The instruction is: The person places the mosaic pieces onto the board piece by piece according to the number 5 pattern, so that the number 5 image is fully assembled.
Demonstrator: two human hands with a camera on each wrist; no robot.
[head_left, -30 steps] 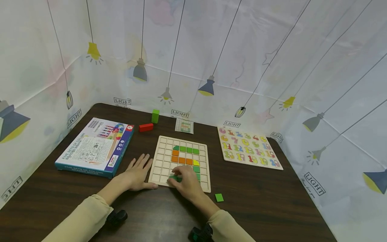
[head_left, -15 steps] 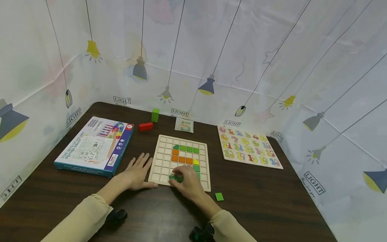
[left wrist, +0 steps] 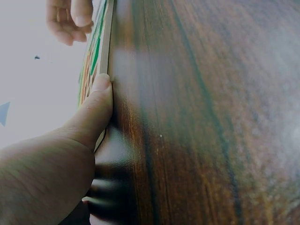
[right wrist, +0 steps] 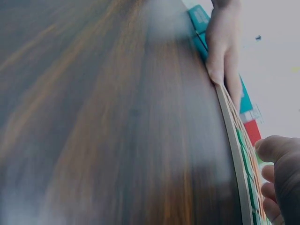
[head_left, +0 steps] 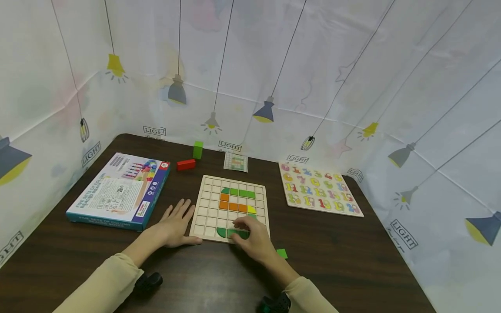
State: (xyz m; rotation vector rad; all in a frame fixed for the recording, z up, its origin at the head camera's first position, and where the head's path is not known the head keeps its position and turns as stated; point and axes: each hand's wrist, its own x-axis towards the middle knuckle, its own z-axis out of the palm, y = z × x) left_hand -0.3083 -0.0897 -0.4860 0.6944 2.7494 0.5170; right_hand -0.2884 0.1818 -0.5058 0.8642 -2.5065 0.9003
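My left hand (head_left: 172, 227) lies flat with spread fingers beside the wooden grid board (head_left: 203, 211). Its thumb touches the board's near left corner, as the left wrist view also shows at the thumb (left wrist: 96, 105). Over the board's near right part hovers my right hand (head_left: 256, 240), fingers loosely bent and thumb apart, with nothing seen between them. Beneath it, a rounded dark green tile (head_left: 221, 232) and dark green square tiles (head_left: 232, 234) sit in the near row. Farther up are green tiles (head_left: 242, 193), orange tiles (head_left: 233, 206) and a yellow tile (head_left: 252, 209).
A loose light green tile (head_left: 282, 253) lies right of the board, partly behind my right wrist. A boxed set (head_left: 113, 191) is at the left. Behind the board are a red block (head_left: 185, 164), a green block (head_left: 198, 150) and a pattern card (head_left: 236, 162). A number board (head_left: 318, 189) lies right.
My right hand has moved right from the near-row green tiles, uncovering the rounded one and its neighbours. The left hand stays at the board's edge. The head view has shifted slightly.
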